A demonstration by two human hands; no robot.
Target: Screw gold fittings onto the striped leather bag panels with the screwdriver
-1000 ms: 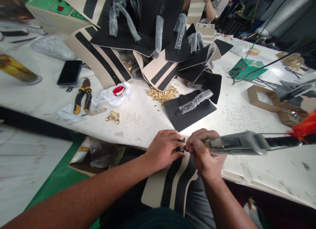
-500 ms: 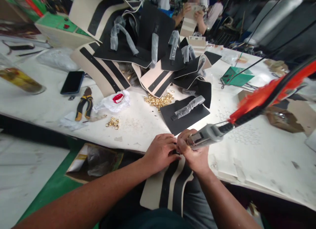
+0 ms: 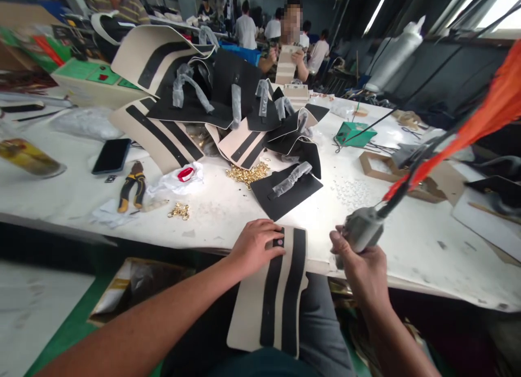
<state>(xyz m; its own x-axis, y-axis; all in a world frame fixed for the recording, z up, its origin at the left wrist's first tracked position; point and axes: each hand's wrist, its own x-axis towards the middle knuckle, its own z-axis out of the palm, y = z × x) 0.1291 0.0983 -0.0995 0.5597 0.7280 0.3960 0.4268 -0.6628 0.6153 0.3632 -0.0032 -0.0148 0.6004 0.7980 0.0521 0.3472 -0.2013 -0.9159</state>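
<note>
Fingers (image 3: pixel 278 251) of the left hand (image 3: pixel 252 247) lie on the upper end of a striped panel (image 3: pixel 283 290), thumb and nearest fingertip apart, with a small black tab (image 3: pixel 279 238) bearing a round stud between them; whether they pinch the tab or merely steady it, I cannot tell. The beige panel, with two black bands, has its top on the table (image 3: pixel 411 257) and its lower part over the person's lap (image 3: pixel 323 317). To the right, well apart from the panel, the right hand (image 3: pixel 362 260) is clamped around a grey tool (image 3: pixel 364 228), whose black cord runs up beside orange material (image 3: pixel 484 106). Beyond the hands lies a black panel (image 3: pixel 272 203) with a plastic-wrapped handle (image 3: pixel 292 179), near a pile of gold-coloured clasps (image 3: pixel 246 174). Leftward are a smaller cluster of clasps (image 3: pixel 179 211), pliers (image 3: pixel 132 190) and a phone (image 3: pixel 112 156). Farther back, panels (image 3: pixel 157 135) are heaped; behind them, a co-worker holds a beige piece (image 3: pixel 286 65).
</note>
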